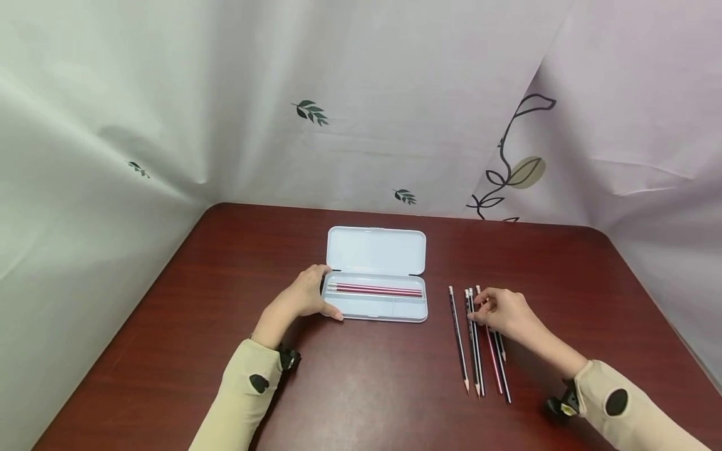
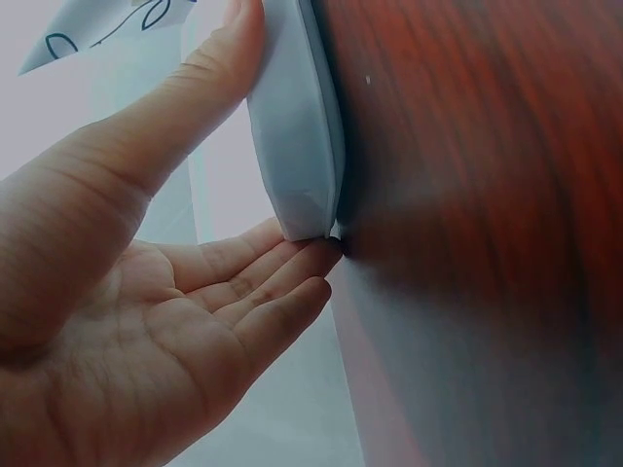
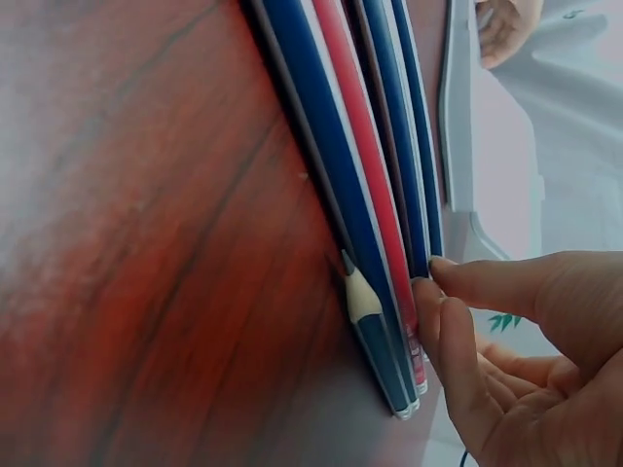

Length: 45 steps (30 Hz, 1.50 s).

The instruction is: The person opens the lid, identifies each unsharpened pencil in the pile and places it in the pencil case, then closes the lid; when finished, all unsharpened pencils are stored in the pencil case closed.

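A white pencil case (image 1: 361, 307) lies open on the table, its lid (image 1: 376, 250) tipped back. Red pencils (image 1: 378, 290) rest side by side in its rear compartment. My left hand (image 1: 307, 297) grips the case's left end, thumb at the front edge and fingers round the far corner. To the right of the case, my right hand (image 1: 504, 313) reaches over loose pencils. Its thumb and index fingertip pinch a dark striped pencil (image 1: 478, 354) near the eraser end. A red pencil (image 3: 360, 136) and other dark pencils lie beside it, partly covered by the hand.
One dark pencil (image 1: 459, 341) lies slightly apart on the left of the group. A shorter sharpened pencil (image 3: 365, 306) points the opposite way. Pale printed curtains (image 1: 361, 125) stand round the brown table (image 1: 361, 376).
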Motion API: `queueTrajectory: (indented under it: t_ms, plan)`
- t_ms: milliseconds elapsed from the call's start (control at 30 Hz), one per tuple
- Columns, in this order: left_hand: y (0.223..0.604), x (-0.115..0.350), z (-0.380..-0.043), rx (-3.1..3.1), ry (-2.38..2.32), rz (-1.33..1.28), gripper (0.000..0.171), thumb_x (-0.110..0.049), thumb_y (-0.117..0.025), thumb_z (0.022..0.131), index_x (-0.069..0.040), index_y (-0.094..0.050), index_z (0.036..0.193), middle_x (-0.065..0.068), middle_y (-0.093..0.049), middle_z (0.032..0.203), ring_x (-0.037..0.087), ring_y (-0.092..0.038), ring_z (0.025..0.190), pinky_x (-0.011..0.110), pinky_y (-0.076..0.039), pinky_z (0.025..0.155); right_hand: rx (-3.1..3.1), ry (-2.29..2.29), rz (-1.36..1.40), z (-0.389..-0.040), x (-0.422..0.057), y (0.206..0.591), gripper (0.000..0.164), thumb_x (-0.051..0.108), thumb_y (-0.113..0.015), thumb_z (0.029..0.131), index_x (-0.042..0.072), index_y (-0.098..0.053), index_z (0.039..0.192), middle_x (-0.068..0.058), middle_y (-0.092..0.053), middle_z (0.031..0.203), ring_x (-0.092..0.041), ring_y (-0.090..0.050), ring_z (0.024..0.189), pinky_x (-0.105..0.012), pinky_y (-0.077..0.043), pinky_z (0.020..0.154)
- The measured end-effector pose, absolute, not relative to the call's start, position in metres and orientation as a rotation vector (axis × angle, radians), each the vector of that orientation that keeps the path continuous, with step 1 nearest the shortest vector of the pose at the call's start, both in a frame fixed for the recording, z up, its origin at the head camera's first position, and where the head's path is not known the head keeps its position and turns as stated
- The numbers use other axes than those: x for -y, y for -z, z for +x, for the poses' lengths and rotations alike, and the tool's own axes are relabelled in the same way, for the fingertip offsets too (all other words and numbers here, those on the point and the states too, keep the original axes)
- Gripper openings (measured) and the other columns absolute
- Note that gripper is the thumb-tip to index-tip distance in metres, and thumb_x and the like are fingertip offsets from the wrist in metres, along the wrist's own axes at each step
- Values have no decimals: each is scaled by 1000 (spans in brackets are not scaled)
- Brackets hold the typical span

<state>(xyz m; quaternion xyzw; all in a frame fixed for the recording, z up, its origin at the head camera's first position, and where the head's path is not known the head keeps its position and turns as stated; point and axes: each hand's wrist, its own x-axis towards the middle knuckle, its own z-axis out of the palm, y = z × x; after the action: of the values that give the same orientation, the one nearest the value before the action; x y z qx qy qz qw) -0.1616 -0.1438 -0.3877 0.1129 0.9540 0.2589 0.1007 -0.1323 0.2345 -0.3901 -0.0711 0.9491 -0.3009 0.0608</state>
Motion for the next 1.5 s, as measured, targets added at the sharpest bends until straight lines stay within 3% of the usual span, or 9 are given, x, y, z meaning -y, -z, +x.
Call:
queueTrajectory:
  t_ms: [367, 700, 1267, 1500]
  plan:
    - [388, 143, -161, -2822, -767, 349, 98, -33, -91, 53, 7, -45, 129, 20, -51, 122, 31, -49, 113, 44, -40, 97, -2643, 968, -2, -148, -231, 388, 40, 24, -82, 70, -3, -65, 96, -1, -66, 65, -14, -64, 59, -30, -53, 53]
    - [387, 144, -161, -2826, -751, 348, 99, -34, -91, 53, 7, -44, 129, 20, -51, 122, 32, -48, 113, 44, -40, 97, -2538, 969, -4, -159, -226, 387, 22, 17, -78, 74, -1, -66, 81, -5, -66, 61, -15, -66, 57, -28, -54, 54]
    - [387, 143, -161, -2823, -735, 343, 99, -35, -91, 53, 6, -44, 130, 20, -51, 123, 31, -48, 114, 44, -39, 98, -2387, 1228, -179, -191, -237, 348, 37, 15, -62, 87, -11, -55, 113, -5, -70, 80, -16, -67, 72, -33, -55, 67]
    - [387, 144, -161, -2824, -736, 360, 99, -35, -91, 53, 7, -44, 129, 20, -51, 122, 32, -48, 114, 44, -39, 98, -2481, 1487, -301, -216, -215, 336, 35, 19, -60, 91, -6, -50, 114, -2, -71, 89, -13, -67, 77, -37, -54, 73]
